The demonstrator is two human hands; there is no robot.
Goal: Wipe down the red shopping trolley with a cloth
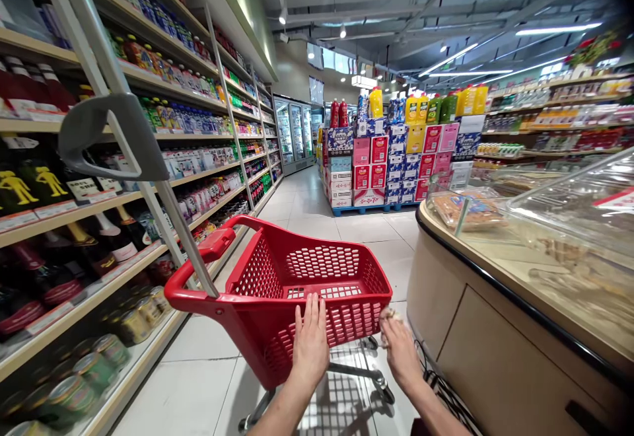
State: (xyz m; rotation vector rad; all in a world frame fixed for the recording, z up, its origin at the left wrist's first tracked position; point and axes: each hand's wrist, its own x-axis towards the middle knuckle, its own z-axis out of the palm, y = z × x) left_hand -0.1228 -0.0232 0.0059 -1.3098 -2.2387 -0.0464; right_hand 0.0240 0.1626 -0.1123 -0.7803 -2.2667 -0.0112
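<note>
A red plastic shopping cart [242,314] with perforated walls stands sideways in front of me, and no goods show in its basket. My left hand [311,340] lies against the near side wall, fingers stretched and pointing up to the rim. At the cart's right end, my right hand [400,353] is closed around a crumpled whitish cloth or tissue [391,315]. The cloth is at the corner of the basket; whether it touches the plastic I cannot tell. A grey handle [113,139] on a metal pole rises from the cart's left end.
Shelves of bottles and cans [183,152] line the left side. To the right stands a curved display counter [460,317] with packaged food, cables [440,393] on the floor beside it. Stacked drink boxes [371,168] stand ahead on blue pallets, with glass-door fridges [294,132] beyond.
</note>
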